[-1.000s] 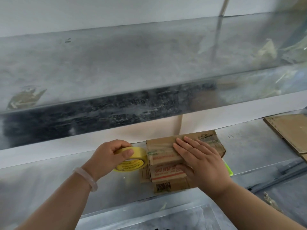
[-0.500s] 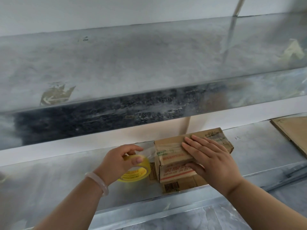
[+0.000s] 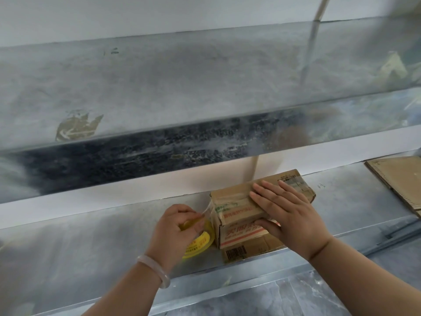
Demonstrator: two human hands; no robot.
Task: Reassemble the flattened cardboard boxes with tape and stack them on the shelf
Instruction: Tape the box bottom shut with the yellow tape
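Left wrist: pale bracelet [image 3: 155,271], nearest the onlooker.

Left hand [image 3: 175,231]: fingers [image 3: 182,215] curled over the top of a yellow tape roll [image 3: 200,244] and gripping it. The roll stands on edge on the lower shelf [image 3: 91,236], just beside the left end of the box. A short strip of clear tape [image 3: 208,207] runs from the roll up to the box's top left corner.

Right hand [image 3: 289,215]: laid flat on the box top, fingers [image 3: 268,192] straight and close together, pointing left along the taped seam. The thumb lies down on the front face, over the red lettering.

Cardboard box [image 3: 230,198]: small, brown, assembled, upright near the front edge of the lower shelf, held between the two hands. Green and red print shows on its faces.

Beneath the box: flat cardboard piece [image 3: 237,252] with a barcode, jutting towards the shelf lip.

Far right, same shelf: flattened cardboard [image 3: 396,179], well apart from the box.

Above: upper metal shelf [image 3: 182,87], scuffed, with a torn sticker remnant at its left.
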